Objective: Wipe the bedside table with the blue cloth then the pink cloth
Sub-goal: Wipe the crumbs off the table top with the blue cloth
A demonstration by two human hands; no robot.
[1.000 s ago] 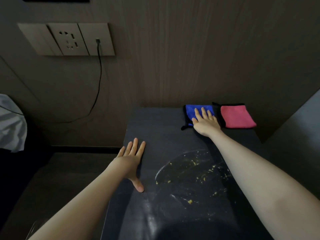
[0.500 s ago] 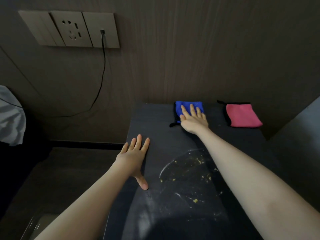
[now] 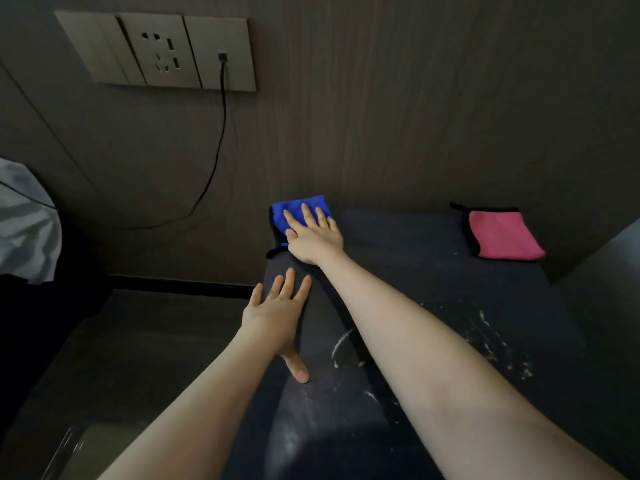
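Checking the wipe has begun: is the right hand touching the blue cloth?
Touching. The head view shows the right hand lying flat with fingers spread on the blue cloth.

The dark bedside table (image 3: 433,271) stands against the wall. A blue cloth (image 3: 298,209) lies at its far left corner, with the right hand (image 3: 313,237) pressed flat on it. A pink cloth (image 3: 502,235) lies at its far right corner. The left hand (image 3: 277,313) rests flat on its left edge. White streaks and yellowish crumbs (image 3: 498,348) are scattered across its near middle.
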